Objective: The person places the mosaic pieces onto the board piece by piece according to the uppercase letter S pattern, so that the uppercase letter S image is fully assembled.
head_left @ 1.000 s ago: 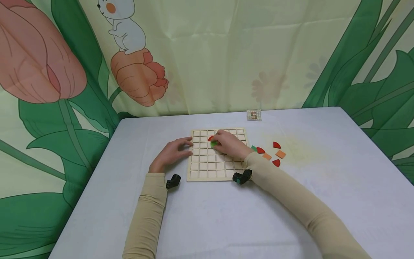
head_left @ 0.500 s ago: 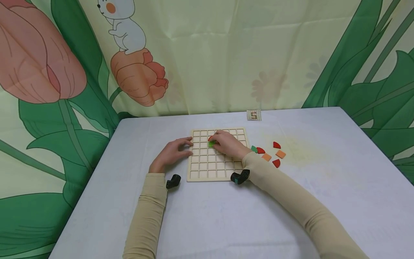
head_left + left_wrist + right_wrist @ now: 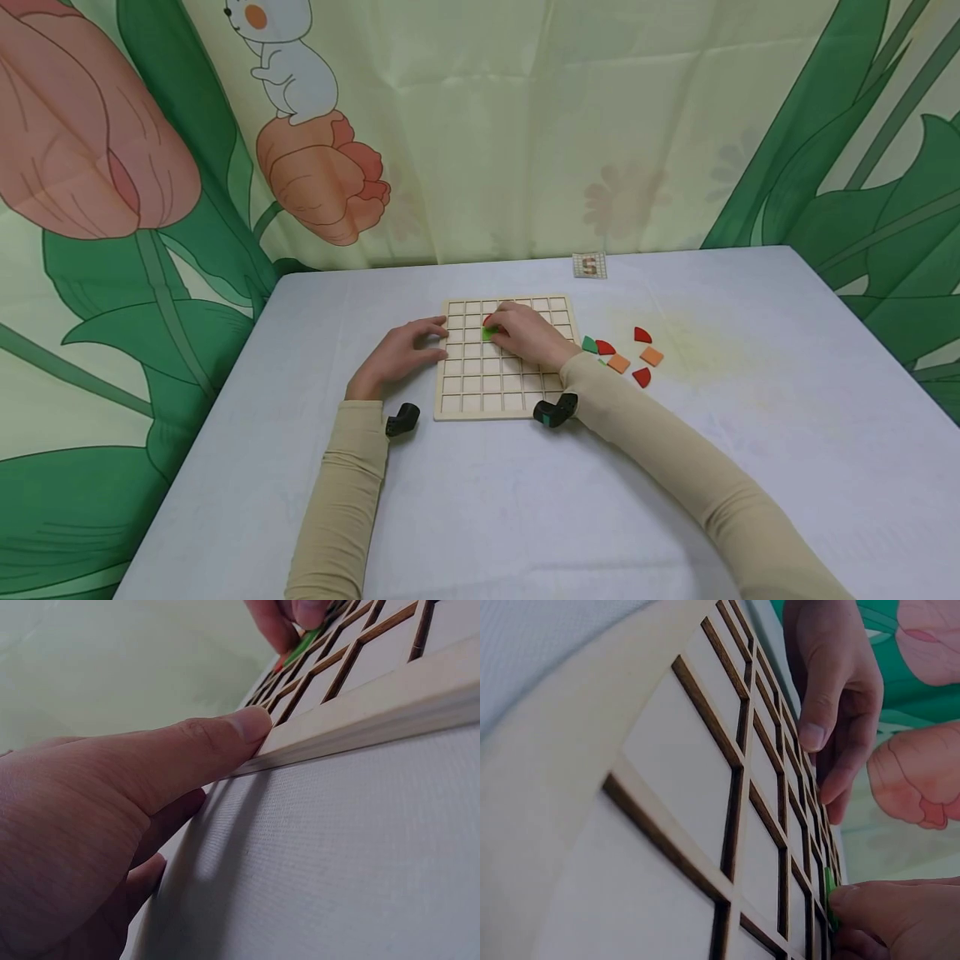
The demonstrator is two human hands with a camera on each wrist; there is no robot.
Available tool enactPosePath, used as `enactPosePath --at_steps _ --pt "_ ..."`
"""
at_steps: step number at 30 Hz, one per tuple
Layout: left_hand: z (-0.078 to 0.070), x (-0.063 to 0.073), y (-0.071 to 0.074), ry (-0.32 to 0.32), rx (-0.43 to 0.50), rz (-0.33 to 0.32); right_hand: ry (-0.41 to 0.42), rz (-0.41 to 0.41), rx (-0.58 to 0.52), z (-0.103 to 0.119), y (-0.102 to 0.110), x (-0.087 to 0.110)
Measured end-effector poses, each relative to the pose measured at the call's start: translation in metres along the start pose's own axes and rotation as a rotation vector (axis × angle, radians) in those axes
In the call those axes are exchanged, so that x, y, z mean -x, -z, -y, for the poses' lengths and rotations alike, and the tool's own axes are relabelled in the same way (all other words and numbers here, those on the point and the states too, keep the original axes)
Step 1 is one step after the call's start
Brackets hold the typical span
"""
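Observation:
A wooden grid board (image 3: 465, 401) lies on the table, its square cells framed by raised ridges. My left hand (image 3: 401, 354) rests at the board's left edge with fingers spread; in the left wrist view, its thumb (image 3: 217, 735) touches the rim. My right hand (image 3: 528, 333) is over the board's upper middle, and its fingertips hold a light green tile (image 3: 488, 333) at a cell. Part of this tile is hidden under the fingers. Just behind it, a red tile (image 3: 487, 319) sits on the board, also partly covered.
Right of the board lie loose tiles: a dark green one (image 3: 589, 344), several red quarter-circles (image 3: 642, 335) and orange squares (image 3: 652, 357). Near the table's far edge is a small patterned card (image 3: 589, 266). A printed curtain (image 3: 480, 150) hangs behind the white-covered table (image 3: 465, 508).
My right hand has shifted slightly left with the light green tile, which now lines up with the cell in front of the red tile. My left hand stays in place.

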State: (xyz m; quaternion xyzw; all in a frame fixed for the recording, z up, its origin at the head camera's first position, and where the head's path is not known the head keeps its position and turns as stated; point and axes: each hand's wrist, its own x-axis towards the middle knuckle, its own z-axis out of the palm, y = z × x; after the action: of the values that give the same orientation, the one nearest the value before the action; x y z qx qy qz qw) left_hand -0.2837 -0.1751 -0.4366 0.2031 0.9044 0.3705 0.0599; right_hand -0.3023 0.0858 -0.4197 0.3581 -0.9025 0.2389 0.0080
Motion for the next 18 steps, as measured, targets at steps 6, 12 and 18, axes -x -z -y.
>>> enactPosePath --at_steps 6,12,18 --pt "-0.0001 0.0000 0.0003 0.009 0.001 0.002 -0.011 0.000 -0.005 0.0011 0.0003 0.0007" --pt "0.0002 0.0001 0.0004 -0.001 -0.001 -0.002 -0.006 -0.010 -0.009 0.0008 0.0003 0.0010" --pt "0.0006 -0.0007 -0.0001 0.017 0.004 0.003 -0.017 -0.016 -0.016 -0.0010 -0.0001 0.0023"
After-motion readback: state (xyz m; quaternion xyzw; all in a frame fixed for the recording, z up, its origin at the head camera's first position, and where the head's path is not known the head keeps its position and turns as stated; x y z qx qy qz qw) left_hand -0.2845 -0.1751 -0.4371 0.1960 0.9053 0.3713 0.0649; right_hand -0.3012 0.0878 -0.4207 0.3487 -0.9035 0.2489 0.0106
